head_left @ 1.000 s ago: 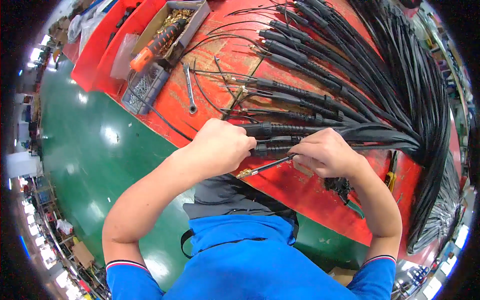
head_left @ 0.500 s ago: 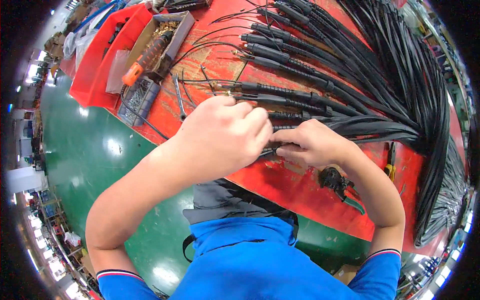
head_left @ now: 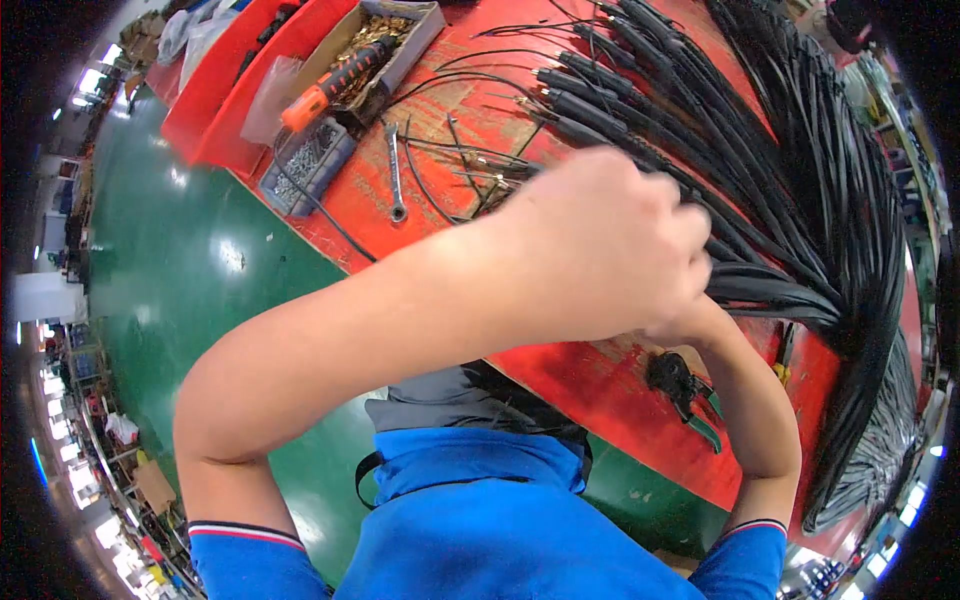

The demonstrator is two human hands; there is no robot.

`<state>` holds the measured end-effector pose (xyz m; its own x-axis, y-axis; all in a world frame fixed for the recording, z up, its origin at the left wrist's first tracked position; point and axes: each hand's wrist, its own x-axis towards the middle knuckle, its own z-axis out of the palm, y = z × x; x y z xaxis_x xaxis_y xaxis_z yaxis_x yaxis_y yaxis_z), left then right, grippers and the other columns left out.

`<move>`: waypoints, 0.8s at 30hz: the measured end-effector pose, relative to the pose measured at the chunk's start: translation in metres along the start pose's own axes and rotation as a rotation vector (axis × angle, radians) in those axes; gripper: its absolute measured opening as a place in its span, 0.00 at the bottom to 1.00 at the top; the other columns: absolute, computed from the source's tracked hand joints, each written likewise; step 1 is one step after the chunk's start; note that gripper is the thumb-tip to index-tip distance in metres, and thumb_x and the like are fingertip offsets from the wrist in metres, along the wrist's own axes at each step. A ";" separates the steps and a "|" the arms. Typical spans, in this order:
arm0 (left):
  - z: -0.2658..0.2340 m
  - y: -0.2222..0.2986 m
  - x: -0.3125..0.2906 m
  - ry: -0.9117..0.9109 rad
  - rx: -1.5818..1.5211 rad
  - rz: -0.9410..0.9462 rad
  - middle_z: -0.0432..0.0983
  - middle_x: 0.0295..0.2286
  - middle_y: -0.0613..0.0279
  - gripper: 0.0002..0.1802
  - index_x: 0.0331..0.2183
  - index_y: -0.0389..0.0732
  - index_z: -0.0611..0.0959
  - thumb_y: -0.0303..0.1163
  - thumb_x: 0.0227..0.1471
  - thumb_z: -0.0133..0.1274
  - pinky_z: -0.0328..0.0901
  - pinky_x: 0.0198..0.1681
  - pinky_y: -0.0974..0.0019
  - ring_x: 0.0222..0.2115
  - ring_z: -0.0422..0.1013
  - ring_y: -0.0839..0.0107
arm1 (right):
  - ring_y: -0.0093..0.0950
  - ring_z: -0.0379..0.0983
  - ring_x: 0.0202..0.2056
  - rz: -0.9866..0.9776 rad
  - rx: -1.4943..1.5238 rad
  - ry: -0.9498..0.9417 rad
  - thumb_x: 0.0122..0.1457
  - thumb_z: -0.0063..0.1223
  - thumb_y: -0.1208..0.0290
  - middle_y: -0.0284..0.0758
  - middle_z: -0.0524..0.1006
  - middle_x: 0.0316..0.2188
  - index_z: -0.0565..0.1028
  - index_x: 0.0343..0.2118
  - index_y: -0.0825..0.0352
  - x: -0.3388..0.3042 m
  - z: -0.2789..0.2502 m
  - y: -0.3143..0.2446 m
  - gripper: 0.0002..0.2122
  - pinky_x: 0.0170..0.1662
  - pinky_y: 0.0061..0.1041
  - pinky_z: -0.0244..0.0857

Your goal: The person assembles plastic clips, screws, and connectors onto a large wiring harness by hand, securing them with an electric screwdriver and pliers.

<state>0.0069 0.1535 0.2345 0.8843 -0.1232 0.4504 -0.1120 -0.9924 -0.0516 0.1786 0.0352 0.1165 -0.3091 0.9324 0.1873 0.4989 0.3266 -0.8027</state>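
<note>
My left hand (head_left: pixel 610 245) is closed above the black cables, its fingers curled down and slightly blurred; whatever they grip is hidden. Under and behind it lies my right hand (head_left: pixel 685 322), with only its back and wrist showing and its fingers covered. Close to both hands, a row of black cables with thick ribbed sleeves (head_left: pixel 600 105) lies across the red table (head_left: pixel 500 55), thin bare-ended wires pointing left. These cables run right into a large black cable bundle (head_left: pixel 820 170). Nearer my body, below the right hand, rests a black hand tool with red and green handles (head_left: pixel 690 395).
An open-ended wrench (head_left: pixel 396 175) lies left of the hands. Beyond it are a tray of screws (head_left: pixel 310 165), an orange-and-black power screwdriver (head_left: pixel 340 82) over a box of brass parts (head_left: pixel 415 45), and red bins (head_left: pixel 225 95). The table's front edge slants past my waist.
My left hand has moved right and now covers the right hand's fingers, which showed before. The view has shifted a little, so the table items appear further right.
</note>
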 end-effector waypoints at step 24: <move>-0.027 0.097 -0.239 0.600 -1.233 -1.407 0.79 0.47 0.50 0.23 0.47 0.36 0.81 0.16 0.48 0.66 0.72 0.48 0.68 0.47 0.75 0.69 | 0.40 0.82 0.31 0.194 0.114 -0.130 0.56 0.65 0.75 0.40 0.82 0.29 0.80 0.38 0.67 0.014 -0.009 -0.016 0.08 0.33 0.32 0.73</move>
<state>-0.2277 0.0873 0.1462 0.4004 0.8980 -0.1824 -0.0212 0.2080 0.9779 0.1736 0.0442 0.1372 -0.3217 0.9458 -0.0448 0.4664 0.1171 -0.8768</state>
